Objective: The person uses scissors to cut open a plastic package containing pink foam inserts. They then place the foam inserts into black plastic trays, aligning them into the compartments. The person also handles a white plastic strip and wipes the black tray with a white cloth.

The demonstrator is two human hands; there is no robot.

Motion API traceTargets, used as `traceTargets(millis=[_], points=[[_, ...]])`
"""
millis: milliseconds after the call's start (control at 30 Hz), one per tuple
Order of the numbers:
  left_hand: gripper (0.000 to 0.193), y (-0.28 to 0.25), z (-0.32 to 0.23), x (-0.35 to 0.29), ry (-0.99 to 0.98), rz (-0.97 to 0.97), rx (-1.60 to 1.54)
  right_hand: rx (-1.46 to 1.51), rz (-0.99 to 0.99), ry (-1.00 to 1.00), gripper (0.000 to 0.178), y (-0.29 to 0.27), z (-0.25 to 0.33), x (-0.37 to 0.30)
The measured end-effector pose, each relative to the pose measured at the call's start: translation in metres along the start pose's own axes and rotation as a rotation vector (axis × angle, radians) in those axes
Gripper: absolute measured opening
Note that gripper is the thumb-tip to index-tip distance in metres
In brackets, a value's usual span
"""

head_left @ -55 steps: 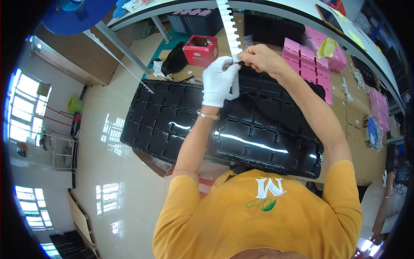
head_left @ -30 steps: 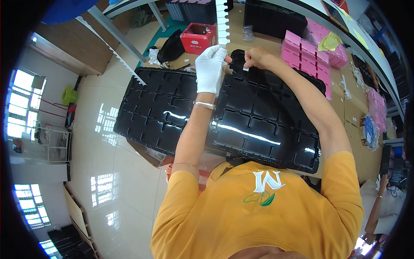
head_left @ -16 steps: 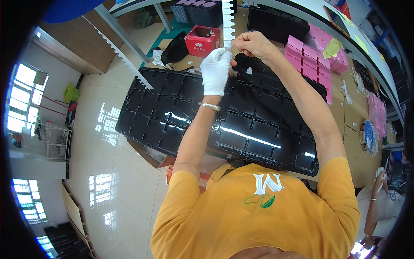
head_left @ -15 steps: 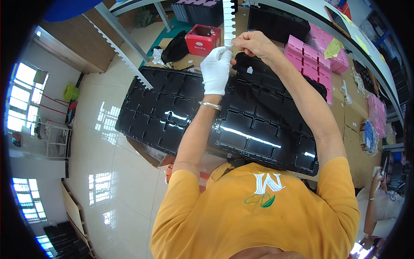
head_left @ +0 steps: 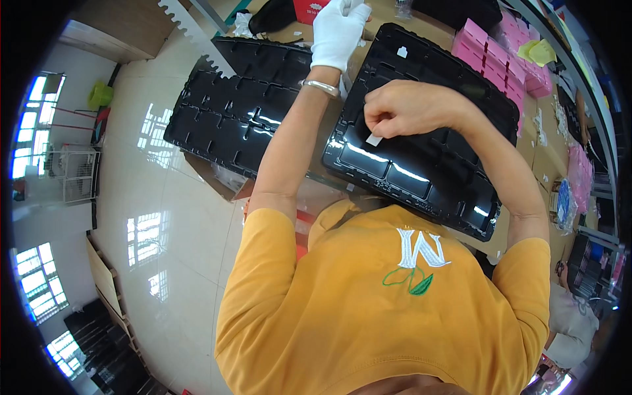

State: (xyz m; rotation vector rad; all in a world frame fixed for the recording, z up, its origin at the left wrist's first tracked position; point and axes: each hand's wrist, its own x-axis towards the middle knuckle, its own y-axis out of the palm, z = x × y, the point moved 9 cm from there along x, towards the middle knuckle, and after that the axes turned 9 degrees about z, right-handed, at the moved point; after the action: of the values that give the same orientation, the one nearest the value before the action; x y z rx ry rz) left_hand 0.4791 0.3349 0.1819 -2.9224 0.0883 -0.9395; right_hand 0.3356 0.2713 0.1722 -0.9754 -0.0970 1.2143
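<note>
My right hand [head_left: 411, 108] is bare and closed in a pinch on a small white sticker [head_left: 373, 139], low over a shiny black plastic tray [head_left: 454, 155]. Another white sticker [head_left: 401, 51] lies on the far part of that tray. At the top edge my left hand [head_left: 334, 39], in a white glove, is closed with its fingers around a white sticker strip, mostly cut off by the frame. A second black tray [head_left: 224, 108] lies to the left, partly behind my left forearm.
A white strip with a toothed edge [head_left: 197, 41] reaches down to the left tray. Pink plastic pieces [head_left: 490, 59] and a yellow scrap [head_left: 536, 51] lie at the far right. A red box [head_left: 308, 10] stands at the back. Another person [head_left: 573, 322] is at the right.
My right hand has come away from my left hand and down over the right tray, with a sticker in its fingers. The right tray appears more turned, and the view has shifted.
</note>
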Motion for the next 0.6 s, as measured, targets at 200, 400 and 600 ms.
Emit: traceTargets(millis=[200,400,600], points=[[0.022,0.007,0.012,-0.012,-0.396,0.067,-0.235,-0.355,-0.227,0.185,0.02,0.025,-0.014,0.01],[0.015,0.006,0.015,-0.017,-0.395,0.11,-0.33,-0.177,-0.592,0.248,0.023,-0.025,-0.029,-0.019],[0.026,0.019,0.004,-0.021,-0.48,0.092,-0.551,0.36,-1.15,0.183,0.032,-0.133,-0.114,-0.047]])
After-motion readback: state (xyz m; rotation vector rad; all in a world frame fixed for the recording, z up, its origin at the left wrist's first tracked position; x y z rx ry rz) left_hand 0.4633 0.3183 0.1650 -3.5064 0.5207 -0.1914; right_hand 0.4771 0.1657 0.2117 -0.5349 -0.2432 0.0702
